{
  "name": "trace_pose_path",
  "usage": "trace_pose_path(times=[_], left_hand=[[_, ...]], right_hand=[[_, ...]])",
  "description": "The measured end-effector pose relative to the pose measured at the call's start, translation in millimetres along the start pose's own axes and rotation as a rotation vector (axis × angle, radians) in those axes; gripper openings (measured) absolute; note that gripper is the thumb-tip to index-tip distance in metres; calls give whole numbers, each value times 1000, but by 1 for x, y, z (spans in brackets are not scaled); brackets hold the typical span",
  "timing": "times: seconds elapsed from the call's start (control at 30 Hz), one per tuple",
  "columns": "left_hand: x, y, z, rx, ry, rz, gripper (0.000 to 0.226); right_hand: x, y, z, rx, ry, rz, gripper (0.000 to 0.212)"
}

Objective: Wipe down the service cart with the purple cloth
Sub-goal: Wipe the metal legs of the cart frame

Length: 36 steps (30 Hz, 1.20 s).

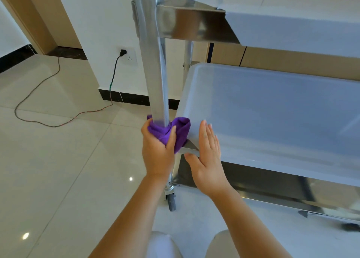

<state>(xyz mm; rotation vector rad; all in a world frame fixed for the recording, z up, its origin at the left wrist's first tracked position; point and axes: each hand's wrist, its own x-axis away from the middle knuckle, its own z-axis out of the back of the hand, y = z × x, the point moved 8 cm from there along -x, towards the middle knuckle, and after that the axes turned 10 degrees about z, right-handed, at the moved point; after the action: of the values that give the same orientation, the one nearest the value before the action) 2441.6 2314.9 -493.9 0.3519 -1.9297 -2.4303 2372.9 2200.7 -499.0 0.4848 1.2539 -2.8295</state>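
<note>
The steel service cart (196,23) fills the right of the head view, with a shiny upright post (153,72) at its near left corner and a middle shelf (272,111). My left hand (157,152) grips the purple cloth (171,131), which is wrapped around the post at the level of the middle shelf. Beside it, my right hand (208,160) lies flat with straight fingers against the shelf's left front corner, its thumb under the rim.
A caster wheel (171,200) stands on the tiled floor below my hands. A cable (58,119) runs from a wall plug (122,53) across the floor at left. A lower shelf (292,197) and upper shelf (292,27) bound the middle one.
</note>
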Motion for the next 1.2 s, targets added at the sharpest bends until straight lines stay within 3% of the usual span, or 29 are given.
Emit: trace_pose_path(times=[0.2,0.27,0.33,0.4,0.6,0.7,0.8,0.9,1.0,1.07,1.1,1.17,1.2], left_hand=[[32,-20,-9,57,107,207,55],[48,-24,-26,2,117,292,60],[61,-22,-44,-93,72,348,66],[79,-9,-58,-123,-12,345,69],[129,7,-87,-299,-229,196,72],[140,13,-86,-92,-414,257,71],[130,16,-73,148,-437,463,56],[119,27,-62,281,-455,669,37],[118,45,-59,434,-538,805,13],[110,59,-52,397,-619,764,21],[100,62,-47,266,-632,680,28],[78,66,-32,-159,-565,390,50],[66,67,-21,-363,-458,247,58]], right_hand=[[5,-3,7,-201,24,50,65],[5,-3,7,-254,0,10,67],[9,4,15,-464,15,-85,69],[22,12,33,-593,128,-103,68],[80,37,79,-517,499,-102,43],[84,47,92,-284,527,-137,35],[79,23,88,44,462,130,42],[80,10,80,-39,436,266,50],[72,-8,69,-154,309,368,65],[62,-13,62,-130,257,367,62],[57,-11,65,-101,277,347,57],[49,2,82,7,409,262,50],[48,9,94,90,508,199,50]])
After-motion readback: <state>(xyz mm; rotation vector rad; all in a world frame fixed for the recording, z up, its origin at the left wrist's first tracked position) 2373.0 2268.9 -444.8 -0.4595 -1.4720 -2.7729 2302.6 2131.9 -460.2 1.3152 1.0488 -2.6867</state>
